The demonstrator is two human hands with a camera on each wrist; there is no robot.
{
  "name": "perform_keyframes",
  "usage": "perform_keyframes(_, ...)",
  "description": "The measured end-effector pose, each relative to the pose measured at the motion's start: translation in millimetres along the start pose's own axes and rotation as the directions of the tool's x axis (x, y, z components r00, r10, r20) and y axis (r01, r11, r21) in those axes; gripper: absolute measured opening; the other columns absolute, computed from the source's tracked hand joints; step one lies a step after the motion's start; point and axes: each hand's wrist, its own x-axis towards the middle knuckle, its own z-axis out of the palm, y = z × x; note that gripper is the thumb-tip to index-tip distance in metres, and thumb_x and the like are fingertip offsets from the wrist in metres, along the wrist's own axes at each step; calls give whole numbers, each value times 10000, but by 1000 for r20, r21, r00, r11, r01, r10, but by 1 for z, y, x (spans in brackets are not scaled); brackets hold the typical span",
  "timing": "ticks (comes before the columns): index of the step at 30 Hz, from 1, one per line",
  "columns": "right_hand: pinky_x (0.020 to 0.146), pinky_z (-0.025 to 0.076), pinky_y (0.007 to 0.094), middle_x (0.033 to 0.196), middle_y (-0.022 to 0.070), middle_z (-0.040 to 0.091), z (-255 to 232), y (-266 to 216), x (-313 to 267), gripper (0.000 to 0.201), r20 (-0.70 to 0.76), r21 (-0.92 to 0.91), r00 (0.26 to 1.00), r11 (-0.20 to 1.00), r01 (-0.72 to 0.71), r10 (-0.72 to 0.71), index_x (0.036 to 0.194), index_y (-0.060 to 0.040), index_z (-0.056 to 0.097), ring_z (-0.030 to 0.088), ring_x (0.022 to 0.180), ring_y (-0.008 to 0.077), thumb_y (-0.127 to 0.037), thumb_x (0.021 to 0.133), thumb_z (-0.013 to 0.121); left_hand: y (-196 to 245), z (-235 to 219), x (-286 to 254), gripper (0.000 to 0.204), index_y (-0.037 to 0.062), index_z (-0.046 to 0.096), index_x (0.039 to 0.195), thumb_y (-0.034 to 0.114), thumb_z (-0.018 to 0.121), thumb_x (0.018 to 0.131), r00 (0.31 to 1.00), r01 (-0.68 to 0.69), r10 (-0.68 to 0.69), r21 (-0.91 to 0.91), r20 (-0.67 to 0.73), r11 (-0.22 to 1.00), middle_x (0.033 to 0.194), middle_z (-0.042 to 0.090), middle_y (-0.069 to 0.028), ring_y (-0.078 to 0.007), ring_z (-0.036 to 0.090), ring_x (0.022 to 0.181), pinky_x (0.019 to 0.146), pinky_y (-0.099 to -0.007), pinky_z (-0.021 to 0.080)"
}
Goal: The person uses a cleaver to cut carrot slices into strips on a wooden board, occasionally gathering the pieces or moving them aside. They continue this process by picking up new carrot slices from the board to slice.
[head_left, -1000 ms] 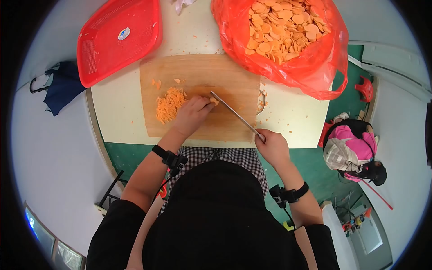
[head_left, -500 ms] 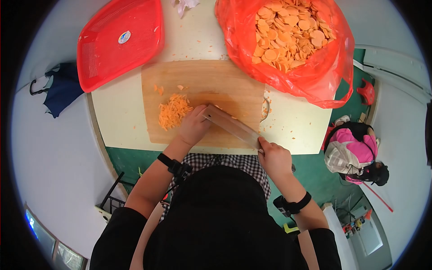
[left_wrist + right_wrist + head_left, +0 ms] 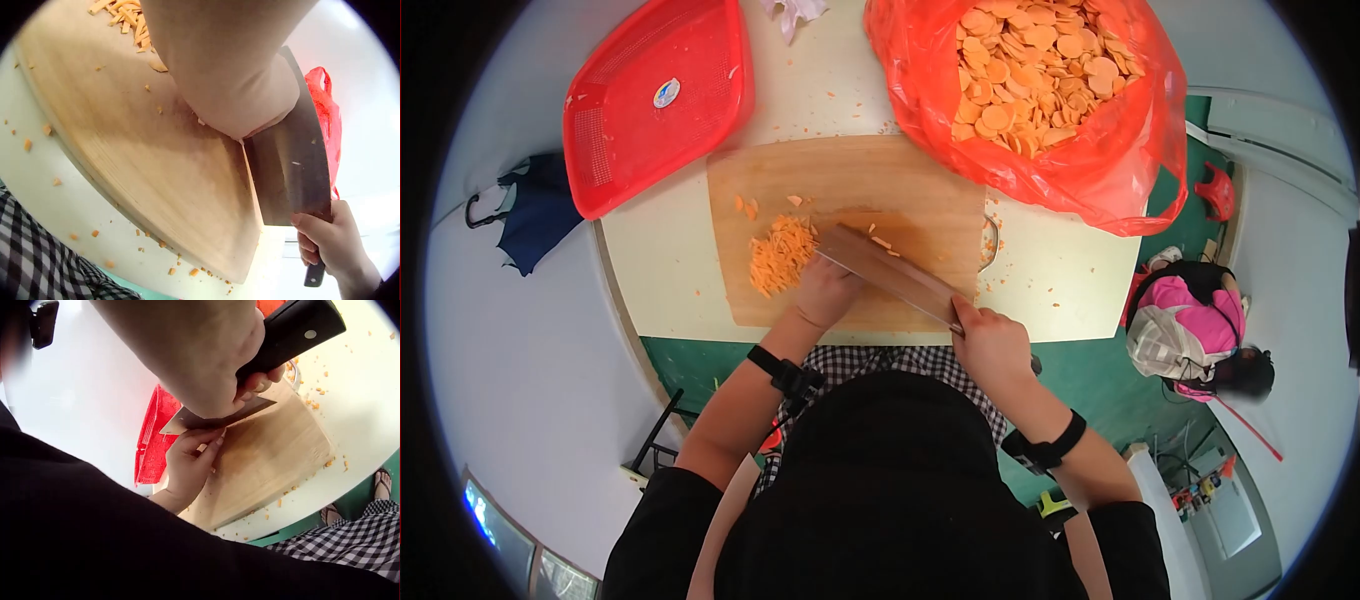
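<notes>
My right hand [image 3: 992, 345] grips the black handle [image 3: 290, 334] of a wide cleaver [image 3: 888, 273], whose blade slants up and left across the wooden cutting board [image 3: 880, 165]. Beside the blade's far end, my left hand [image 3: 828, 290] rests on the board with fingers bent; the blade partly hides them in the head view. In the right wrist view the left thumb and fingertips [image 3: 215, 439] meet close to the blade, and whether a piece lies between them I cannot tell. A pile of orange shreds [image 3: 782, 254] sits left of the hand, and a few cut pieces [image 3: 882, 243] lie beyond the blade.
A red plastic bag [image 3: 1020, 185] full of round orange slices [image 3: 1040, 75] stands at the back right, overlapping the board's corner. At the back left is a red basket [image 3: 655, 130]. Orange crumbs dot the pale table [image 3: 1060, 280]. Another person [image 3: 1190, 320] is at the far right.
The cleaver blade has tipped from edge-on to showing its broad side and shifted left, over the left fingers. Small cut pieces now show beyond it.
</notes>
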Motion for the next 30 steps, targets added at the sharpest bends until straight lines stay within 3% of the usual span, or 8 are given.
perform_keyframes(8, 528, 493, 352, 639, 95, 592, 6, 0, 6, 333, 12, 10, 1000, 1000, -10, 10, 1048, -64, 571, 604, 570, 251, -162, 732, 605, 4, -2, 0, 186, 54, 643, 737, 45, 667, 553, 999, 37, -37, -19, -2, 999, 853, 613, -74, -270, 596, 810, 684, -364, 486)
perform_keyframes(13, 515, 492, 356, 637, 100, 592, 12, -9, 26, 304, 15, -23, 1000, 1000, 3, -3, 1027, -65, 574, 604, 561, 252, -162, 739, 596, 5, 2, -3, 155, 58, 641, 717, 64, 624, 564, 998, 61, -61, 70, 2, 996, 860, 591, -43, -237, 570, 825, 669, -346, 483)
perform_keyframes(26, 531, 498, 361, 656, 109, 596, 7, -8, 9, 304, 19, 78, 1000, 997, -3, 1, 1027, -63, 570, 604, 574, 264, -165, 742, 593, 6, -2, 0, 153, 72, 650, 734, 70, 635, 582, 999, 22, -21, 48, -29, 999, 869, 602, -34, -237, 579, 818, 665, -339, 486)
perform_keyframes(30, 525, 497, 355, 644, 105, 592, 17, -11, 12, 302, -13, 8, 1000, 1000, -23, 23, 1025, -56, 570, 604, 566, 259, -165, 744, 588, 8, 6, -3, 144, 71, 649, 726, 71, 655, 582, 993, 105, -105, 8, -61, 994, 858, 600, -51, -240, 586, 768, 631, -335, 490)
